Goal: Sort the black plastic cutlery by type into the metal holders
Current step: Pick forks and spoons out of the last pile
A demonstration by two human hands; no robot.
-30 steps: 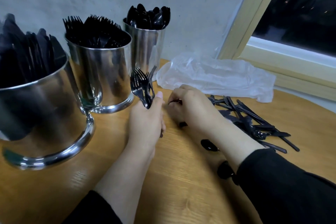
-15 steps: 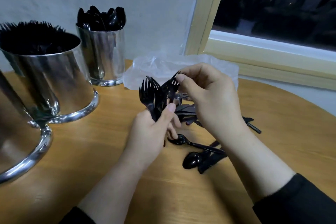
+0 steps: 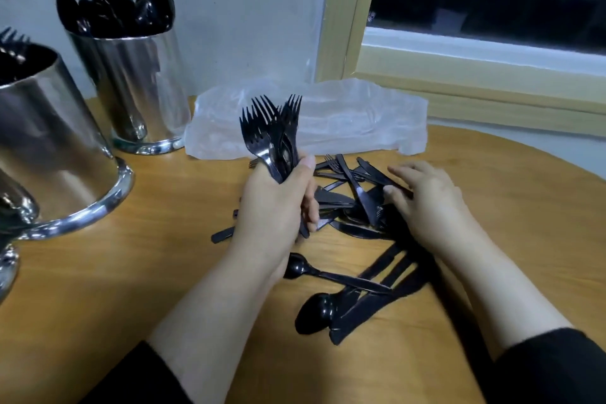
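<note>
My left hand (image 3: 273, 207) grips a bunch of black plastic forks (image 3: 273, 133), tines pointing up. A loose pile of black cutlery (image 3: 355, 197) lies on the wooden table just right of it, knives and forks mixed. My right hand (image 3: 426, 200) rests on that pile, fingertips touching a knife handle. Two spoons (image 3: 314, 311) and more knives lie nearer to me. A tall metal holder (image 3: 137, 88) filled with spoons stands at the back left. A wider metal holder (image 3: 49, 141) with forks stands at the left edge.
A crumpled clear plastic bag (image 3: 344, 118) lies against the wall behind the pile. A wooden window frame (image 3: 459, 88) runs along the back right. The base of a third holder (image 3: 6, 259) shows at the far left. The round table edge (image 3: 557, 157) curves at the right.
My right hand has let go of the fork it was adding to the bunch and dropped down onto the pile. The view has shifted right.
</note>
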